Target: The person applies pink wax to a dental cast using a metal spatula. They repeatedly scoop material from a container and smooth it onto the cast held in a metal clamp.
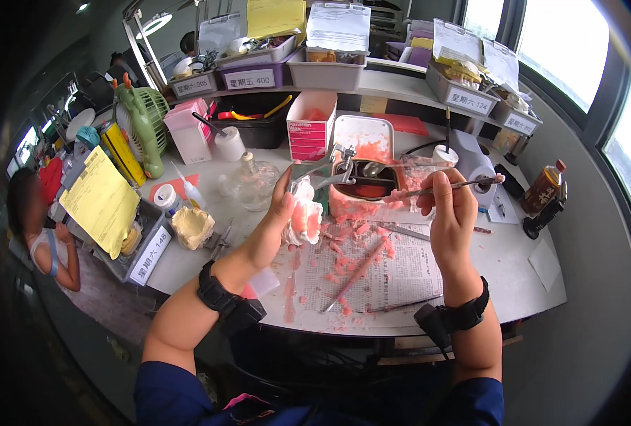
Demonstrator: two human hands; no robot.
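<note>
My left hand (pixel 276 213) is closed on a white plaster dental cast (pixel 303 220) with pink wax on its face. A metal articulator (pixel 344 165) reaches up and right from the cast. In my right hand (pixel 450 213) a thin wax spatula (pixel 429 190) is pinched like a pen; dark residue and a bit of pink show at its right end, and its left end is by the wax pot. That wax pot (pixel 344 206), crusted with pink, has dark red wax in its compartments and stands just beyond my hands.
Pink wax scraps and a pink-coated tool (pixel 356 275) lie on newspaper (pixel 408 284). Left are a cream plaster cast (pixel 193 227), a glass burner (pixel 254 186) and a grey tray (pixel 152 238). A brown bottle (pixel 545 186) stands right. Another person (pixel 46 234) sits at far left.
</note>
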